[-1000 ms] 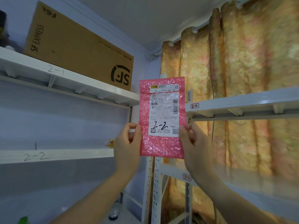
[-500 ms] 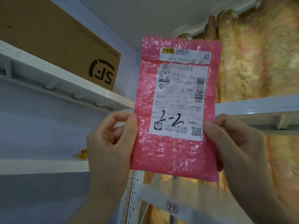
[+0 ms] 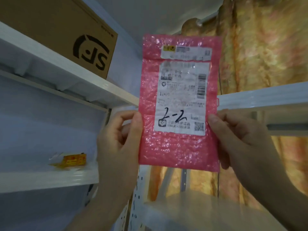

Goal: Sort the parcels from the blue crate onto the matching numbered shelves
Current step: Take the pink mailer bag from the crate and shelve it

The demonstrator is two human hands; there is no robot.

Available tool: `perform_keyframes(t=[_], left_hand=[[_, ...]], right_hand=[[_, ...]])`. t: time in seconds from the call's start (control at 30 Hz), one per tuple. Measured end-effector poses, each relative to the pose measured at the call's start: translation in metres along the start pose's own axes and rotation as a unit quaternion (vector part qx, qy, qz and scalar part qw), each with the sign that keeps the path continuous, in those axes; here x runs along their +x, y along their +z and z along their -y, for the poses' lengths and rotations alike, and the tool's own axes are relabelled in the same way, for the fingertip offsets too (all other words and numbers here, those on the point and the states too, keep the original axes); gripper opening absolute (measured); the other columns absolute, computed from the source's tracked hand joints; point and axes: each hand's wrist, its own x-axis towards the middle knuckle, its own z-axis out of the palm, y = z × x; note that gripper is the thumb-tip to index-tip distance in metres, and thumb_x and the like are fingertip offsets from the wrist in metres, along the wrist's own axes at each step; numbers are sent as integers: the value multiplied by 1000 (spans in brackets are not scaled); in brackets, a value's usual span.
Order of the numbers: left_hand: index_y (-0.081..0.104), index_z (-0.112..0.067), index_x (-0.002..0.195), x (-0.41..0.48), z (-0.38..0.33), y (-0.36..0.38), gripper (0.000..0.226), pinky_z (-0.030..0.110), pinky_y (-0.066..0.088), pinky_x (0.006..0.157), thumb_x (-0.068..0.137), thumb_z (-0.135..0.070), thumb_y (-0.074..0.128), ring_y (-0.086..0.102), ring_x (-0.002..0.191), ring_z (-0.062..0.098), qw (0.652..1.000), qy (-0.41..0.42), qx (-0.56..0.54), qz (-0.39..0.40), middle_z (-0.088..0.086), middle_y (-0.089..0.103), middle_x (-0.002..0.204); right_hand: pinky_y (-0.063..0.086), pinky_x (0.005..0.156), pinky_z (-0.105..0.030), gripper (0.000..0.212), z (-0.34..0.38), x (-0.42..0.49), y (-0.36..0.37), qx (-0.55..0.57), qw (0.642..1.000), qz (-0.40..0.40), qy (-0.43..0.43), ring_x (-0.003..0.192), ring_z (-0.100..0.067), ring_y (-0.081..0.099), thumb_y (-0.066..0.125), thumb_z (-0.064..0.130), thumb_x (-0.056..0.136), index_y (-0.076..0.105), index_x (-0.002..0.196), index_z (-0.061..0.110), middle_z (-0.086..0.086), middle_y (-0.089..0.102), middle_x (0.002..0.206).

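both hands hold the pink bubble parcel upright, close in front of the camera. the left hand pinches its left edge, thumb on the front and fingers curled behind. the right hand pinches the right edge the same way. the parcel hangs in the air between the two racks, touching no shelf. its white label faces the camera, with "2-2" handwritten in black near the bottom — the printed lines are too blurred to read.

below the parcel stands a white perforated upright. behind the left hand, a white lower shelf carries a small yellow and orange packet near its right end. above it the upper shelf slants across, bearing a brown cardboard box with a black "sf" logo printed upside down.

on the right, a white beam of the other rack runs out from behind the parcel's edge — and farthest back hangs a golden patterned curtain.
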Motion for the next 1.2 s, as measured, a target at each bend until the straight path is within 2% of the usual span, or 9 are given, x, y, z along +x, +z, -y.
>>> perform_keyframes(t=[0.2,0.37,0.5,0.63,0.77,0.93,1.0,1.1,1.2], left_hand=[[62,-32,100,55,60,20,16,21,43,35,94,-24,51,54,41,9,997,4,-43,68,7,65,72],[71,-17,87,130,101,63,15,30,52,62,89,-27,60,66,71,16,997,-13,-47,62,1,72,82],[74,-12,85,189,114,108,15,23,42,56,87,-23,63,55,55,3,994,16,-29,102,-5,66,68],[72,-8,90,232,120,149,12,25,46,59,87,-13,61,55,64,14,988,-34,-19,149,6,64,77],[58,-9,84,252,126,172,6,12,42,35,84,-3,56,49,53,14,970,-143,-61,186,6,54,66],[55,-12,105,247,156,187,28,9,36,33,82,1,62,50,29,5,946,-157,-11,284,9,56,65],[60,-3,110,242,170,192,32,11,42,37,79,1,67,55,34,4,935,-149,-6,321,10,60,66],[67,-5,103,242,180,194,26,15,48,43,78,-5,72,63,52,9,916,-142,21,374,9,67,76],[73,-9,92,249,184,191,15,18,50,48,79,-16,73,65,57,11,887,-138,56,438,6,71,73]], right_hand=[[35,36,-20,35,-34,58,26,-55,998,-22,32,30,-10,47,45,30,98,56,73,7,-1,53,38],[40,49,-32,34,-63,118,25,-149,986,-51,50,40,-16,51,47,34,96,59,73,11,2,53,43],[34,39,-22,29,-65,163,15,-220,971,-68,62,30,-9,48,45,25,97,62,79,10,-5,55,52],[33,39,-17,24,-56,201,7,-253,952,17,170,44,-13,44,40,4,93,62,84,7,-6,53,59],[37,50,-22,29,-64,229,5,-294,925,36,238,54,-12,41,39,-2,92,55,73,11,-3,51,65],[38,51,-27,15,-104,236,-6,-431,856,38,282,54,-19,45,56,-1,85,52,71,3,-11,50,65],[47,65,-32,11,-115,233,-8,-486,818,72,299,76,-26,58,63,8,81,59,87,0,-16,61,87],[45,95,-36,34,-115,232,-9,-523,786,142,298,113,-29,56,56,15,91,58,122,1,-15,57,127],[43,93,-35,35,-115,233,-6,-555,749,200,301,98,-21,51,48,19,97,54,128,4,-13,56,129]])
